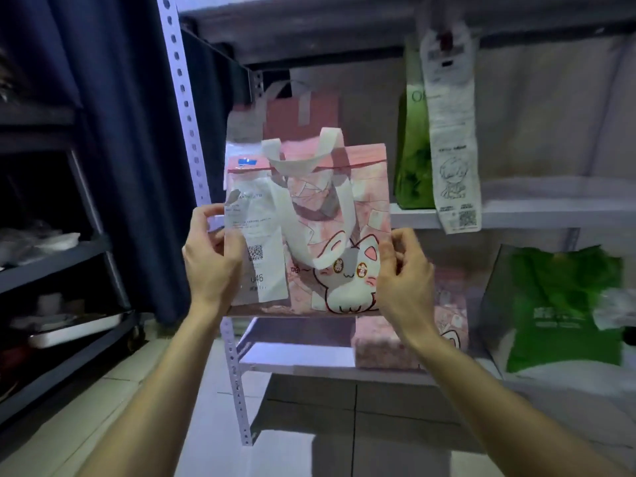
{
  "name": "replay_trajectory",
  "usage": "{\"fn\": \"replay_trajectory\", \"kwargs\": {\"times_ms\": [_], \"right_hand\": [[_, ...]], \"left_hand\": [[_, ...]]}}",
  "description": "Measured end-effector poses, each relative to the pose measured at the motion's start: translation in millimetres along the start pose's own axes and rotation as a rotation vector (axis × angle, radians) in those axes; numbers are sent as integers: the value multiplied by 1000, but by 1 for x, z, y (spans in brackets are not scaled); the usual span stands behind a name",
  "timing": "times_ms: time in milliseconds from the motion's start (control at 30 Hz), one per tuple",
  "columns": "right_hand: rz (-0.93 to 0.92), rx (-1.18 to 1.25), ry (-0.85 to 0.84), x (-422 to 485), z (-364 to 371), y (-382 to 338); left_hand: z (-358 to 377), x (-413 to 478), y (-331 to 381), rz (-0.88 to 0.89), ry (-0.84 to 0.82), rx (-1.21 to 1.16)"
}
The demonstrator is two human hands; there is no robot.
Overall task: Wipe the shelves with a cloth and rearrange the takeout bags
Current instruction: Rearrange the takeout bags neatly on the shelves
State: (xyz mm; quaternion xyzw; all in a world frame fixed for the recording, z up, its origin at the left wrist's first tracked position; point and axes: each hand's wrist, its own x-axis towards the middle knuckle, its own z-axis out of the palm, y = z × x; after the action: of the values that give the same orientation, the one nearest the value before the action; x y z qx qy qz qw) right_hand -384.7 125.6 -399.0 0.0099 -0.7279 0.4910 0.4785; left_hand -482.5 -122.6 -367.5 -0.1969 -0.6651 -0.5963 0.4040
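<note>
The left hand and right hand hold a pink cat-print takeout bag by its two side edges. Each hand pinches its edge with the thumb on the front face and the fingers behind. Held this way the bag hangs flat and upright, so its contents are not tipped and the white order receipt on its front faces the person. The bag is in the air in front of the white shelving unit, at about the level of the middle shelf, and rests on nothing.

Behind it is a second pink bag, probably on that same shelf, though its base is hidden. A green bag stands further right with a long receipt dangling before it. On the lower shelf are another pink bag and a green bag. No cloth is in view, so this looks like the rearranging part of the job.
</note>
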Motion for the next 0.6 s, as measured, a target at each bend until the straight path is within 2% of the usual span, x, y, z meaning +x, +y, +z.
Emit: {"fn": "replay_trajectory", "kwargs": {"times_ms": [233, 333, 400, 467, 600], "right_hand": [[-229, -46, 321, 99, -134, -47], [-234, -87, 455, 130, -201, -38], [-187, -151, 517, 148, -244, -16], [-144, -208, 545, 163, -279, 12], [-136, -322, 556, 199, -318, 57]], "left_hand": [[111, 28, 128, 209, -193, -362], [176, 28, 169, 249, -432, -454], [222, 17, 179, 201, -624, -432], [265, -1, 180, 170, -739, -359], [334, -26, 179, 117, -754, -315]]}}
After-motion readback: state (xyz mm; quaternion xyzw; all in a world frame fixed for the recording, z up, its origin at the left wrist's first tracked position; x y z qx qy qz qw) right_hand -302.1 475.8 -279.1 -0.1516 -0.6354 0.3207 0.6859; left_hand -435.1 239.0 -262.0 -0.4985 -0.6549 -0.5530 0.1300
